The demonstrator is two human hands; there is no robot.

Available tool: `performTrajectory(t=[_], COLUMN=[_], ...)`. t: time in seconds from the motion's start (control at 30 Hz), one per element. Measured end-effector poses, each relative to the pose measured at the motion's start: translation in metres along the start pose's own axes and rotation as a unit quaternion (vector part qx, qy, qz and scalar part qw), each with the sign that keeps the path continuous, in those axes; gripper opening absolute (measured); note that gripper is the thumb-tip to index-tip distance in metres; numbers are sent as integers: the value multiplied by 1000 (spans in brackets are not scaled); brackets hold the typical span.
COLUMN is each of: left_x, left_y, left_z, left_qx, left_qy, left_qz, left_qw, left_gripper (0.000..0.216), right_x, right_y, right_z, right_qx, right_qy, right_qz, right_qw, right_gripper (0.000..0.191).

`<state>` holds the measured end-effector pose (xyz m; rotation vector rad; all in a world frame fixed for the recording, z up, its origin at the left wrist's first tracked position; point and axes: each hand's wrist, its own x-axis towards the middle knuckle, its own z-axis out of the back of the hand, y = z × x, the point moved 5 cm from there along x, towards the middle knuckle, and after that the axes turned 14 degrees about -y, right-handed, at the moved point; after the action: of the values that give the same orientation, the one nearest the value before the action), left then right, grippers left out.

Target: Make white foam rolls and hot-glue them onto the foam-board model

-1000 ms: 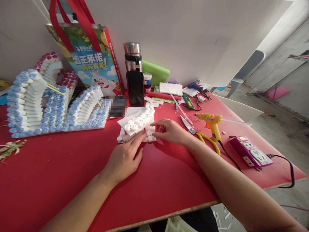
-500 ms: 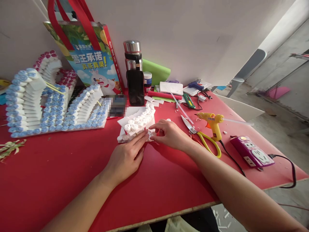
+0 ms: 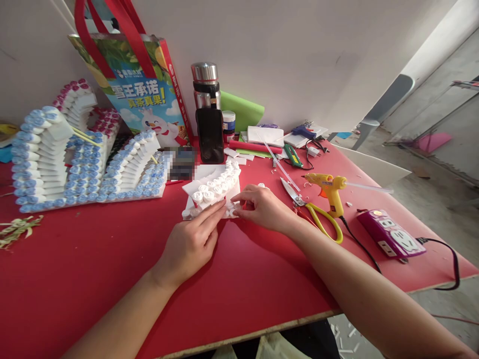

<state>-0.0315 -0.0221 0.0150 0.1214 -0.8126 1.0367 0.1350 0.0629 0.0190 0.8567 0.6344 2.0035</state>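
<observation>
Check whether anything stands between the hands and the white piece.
Nothing visible does. The left hand lies at the front of the white piece, the right hand at its right front corner. The phone stands behind it; the scissors and glue gun lie off to the right.

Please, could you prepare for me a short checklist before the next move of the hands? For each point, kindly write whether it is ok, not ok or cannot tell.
1. Left hand at the white piece: ok, its fingers lie along the front.
2. Right hand gripping something: cannot tell, the hand hides its contact at the right end.
3. Scissors away from both hands: ok, they lie to the right.
4. Glue gun hot or cold: cannot tell by sight.
5. Cord clear of the right forearm: cannot tell, it disappears behind it.
6. No scraps by the glue gun: not ok, a white scrap lies there.
</observation>
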Motion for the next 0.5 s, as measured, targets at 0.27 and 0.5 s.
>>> performTrajectory(t=[0.27, 0.5], left_x=[2, 0], left_y=[-2, 0], left_z=[16, 8], left_qx=[2, 2], left_qy=[-82, -49], left_qz=[-29, -25], left_qw=[996, 998], left_gripper=[35, 38], right_x=[-2, -1], right_y=[1, 2], right_z=[-2, -3], right_qx=[-21, -27], right_qy=[-8, 5], right_qz=[40, 41], right_qw=[999, 999], right_gripper=[27, 24])
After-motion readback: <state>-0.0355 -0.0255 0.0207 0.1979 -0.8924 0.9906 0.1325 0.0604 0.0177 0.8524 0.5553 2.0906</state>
